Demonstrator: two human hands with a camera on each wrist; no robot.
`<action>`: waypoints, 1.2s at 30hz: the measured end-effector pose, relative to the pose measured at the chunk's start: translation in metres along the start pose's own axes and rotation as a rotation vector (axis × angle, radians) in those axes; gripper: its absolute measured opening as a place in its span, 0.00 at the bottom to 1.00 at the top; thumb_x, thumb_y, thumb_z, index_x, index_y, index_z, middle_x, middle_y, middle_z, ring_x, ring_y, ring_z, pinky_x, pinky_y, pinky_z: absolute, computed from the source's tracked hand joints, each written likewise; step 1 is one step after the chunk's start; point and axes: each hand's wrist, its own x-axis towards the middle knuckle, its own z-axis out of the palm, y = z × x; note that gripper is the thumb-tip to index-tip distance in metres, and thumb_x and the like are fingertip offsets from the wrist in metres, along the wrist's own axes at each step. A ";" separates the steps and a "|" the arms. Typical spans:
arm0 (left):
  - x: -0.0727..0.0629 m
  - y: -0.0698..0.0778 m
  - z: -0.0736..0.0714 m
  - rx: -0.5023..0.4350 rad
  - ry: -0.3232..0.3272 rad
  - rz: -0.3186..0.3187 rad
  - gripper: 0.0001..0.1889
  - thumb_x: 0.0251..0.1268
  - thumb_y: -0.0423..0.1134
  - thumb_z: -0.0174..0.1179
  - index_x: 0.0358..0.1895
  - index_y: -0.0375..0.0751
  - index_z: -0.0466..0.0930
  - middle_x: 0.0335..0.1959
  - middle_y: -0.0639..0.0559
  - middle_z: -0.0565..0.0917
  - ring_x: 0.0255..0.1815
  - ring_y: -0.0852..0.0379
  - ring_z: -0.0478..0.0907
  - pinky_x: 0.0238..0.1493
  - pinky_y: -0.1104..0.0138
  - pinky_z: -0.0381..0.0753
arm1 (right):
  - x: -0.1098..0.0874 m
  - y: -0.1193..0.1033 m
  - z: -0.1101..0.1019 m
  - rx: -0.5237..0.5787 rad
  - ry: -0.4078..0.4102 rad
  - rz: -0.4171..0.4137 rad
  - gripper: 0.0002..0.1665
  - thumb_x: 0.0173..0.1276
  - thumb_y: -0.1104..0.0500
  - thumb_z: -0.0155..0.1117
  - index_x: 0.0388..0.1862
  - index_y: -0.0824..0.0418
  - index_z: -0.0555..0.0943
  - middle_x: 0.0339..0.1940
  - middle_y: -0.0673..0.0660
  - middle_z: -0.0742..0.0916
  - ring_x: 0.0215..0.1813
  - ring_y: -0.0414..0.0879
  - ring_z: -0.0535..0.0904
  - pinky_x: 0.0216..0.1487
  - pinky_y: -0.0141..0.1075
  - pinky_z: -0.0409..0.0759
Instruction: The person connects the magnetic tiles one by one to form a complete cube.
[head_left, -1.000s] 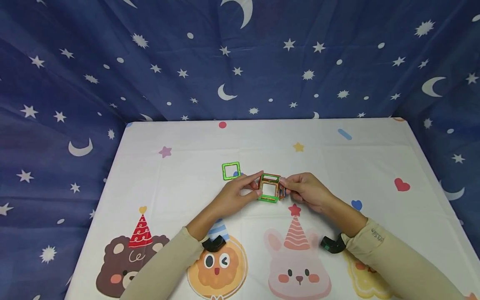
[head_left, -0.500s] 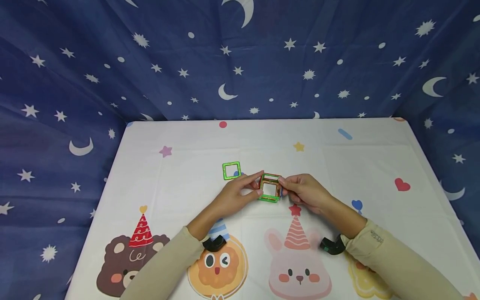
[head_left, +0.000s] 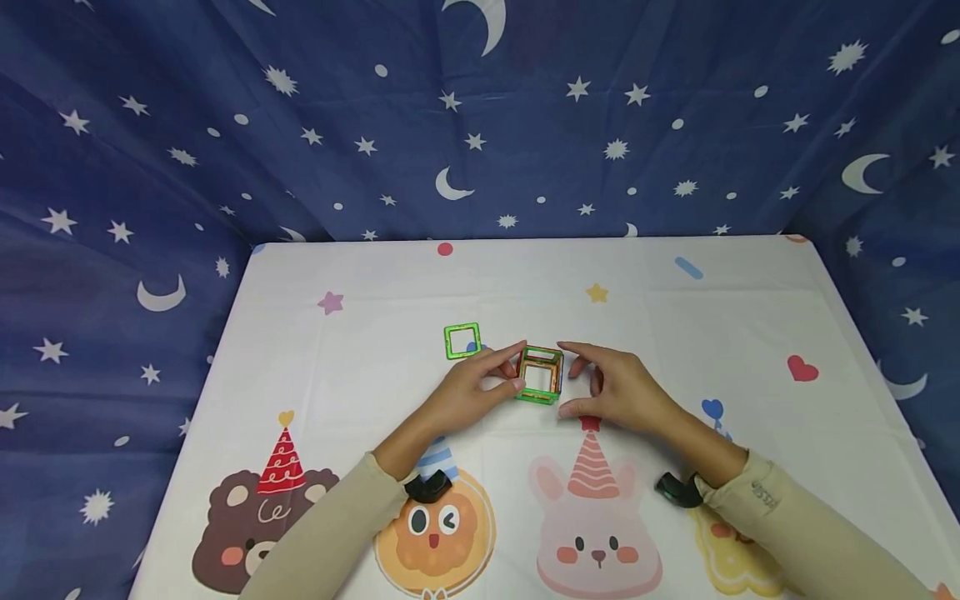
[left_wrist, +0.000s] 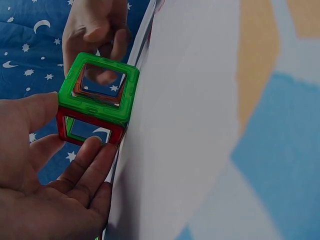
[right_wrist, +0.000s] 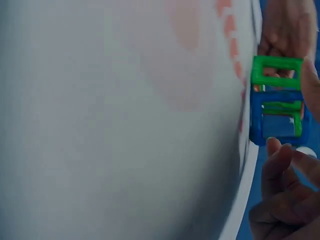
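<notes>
One frame cube (head_left: 538, 396) | left grip (head_left: 471, 395) holds its left side | right grip (head_left: 624, 388) spread, alongside

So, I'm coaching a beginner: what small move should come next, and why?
Probably send the right hand to the loose green square: that hand grips nothing, the left hand holds the frame cube, and the square lies apart on the table.

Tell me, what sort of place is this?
Possibly a play area set up indoors, judging by the cartoon-printed tablecloth, the blue star-and-moon backdrop and the toy-like cube of colored frames.
</notes>
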 end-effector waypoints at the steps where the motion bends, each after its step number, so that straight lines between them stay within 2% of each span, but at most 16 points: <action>1: 0.000 0.000 0.000 0.002 -0.001 -0.001 0.31 0.73 0.48 0.63 0.77 0.55 0.68 0.48 0.55 0.81 0.61 0.57 0.80 0.70 0.55 0.73 | -0.001 -0.002 0.002 -0.039 0.005 -0.014 0.58 0.43 0.40 0.87 0.73 0.53 0.74 0.42 0.48 0.87 0.24 0.38 0.73 0.25 0.30 0.72; 6: 0.000 -0.001 0.000 0.025 -0.004 0.000 0.31 0.73 0.48 0.63 0.77 0.57 0.67 0.48 0.55 0.81 0.62 0.57 0.80 0.71 0.55 0.71 | 0.001 -0.013 0.007 -0.168 0.049 -0.014 0.55 0.44 0.40 0.87 0.71 0.55 0.75 0.40 0.46 0.89 0.26 0.36 0.72 0.25 0.31 0.71; 16: 0.001 -0.002 0.001 0.049 -0.004 0.007 0.31 0.74 0.47 0.63 0.77 0.56 0.67 0.49 0.53 0.83 0.61 0.55 0.82 0.71 0.56 0.72 | 0.004 -0.014 0.005 -0.239 0.080 -0.045 0.46 0.45 0.39 0.86 0.60 0.59 0.83 0.33 0.48 0.84 0.27 0.38 0.70 0.26 0.31 0.68; 22: 0.000 -0.003 0.002 0.052 0.007 0.014 0.32 0.72 0.46 0.64 0.77 0.57 0.67 0.49 0.55 0.84 0.59 0.57 0.83 0.71 0.57 0.72 | 0.005 -0.013 0.005 -0.238 0.061 -0.040 0.48 0.44 0.39 0.86 0.62 0.60 0.83 0.29 0.49 0.82 0.27 0.39 0.69 0.28 0.32 0.68; 36: -0.001 -0.002 0.003 -0.030 0.040 -0.001 0.33 0.68 0.45 0.69 0.75 0.56 0.71 0.48 0.53 0.85 0.55 0.58 0.84 0.66 0.57 0.77 | 0.011 -0.010 0.002 -0.183 0.026 -0.095 0.48 0.43 0.43 0.88 0.62 0.64 0.83 0.28 0.49 0.84 0.26 0.37 0.69 0.26 0.29 0.67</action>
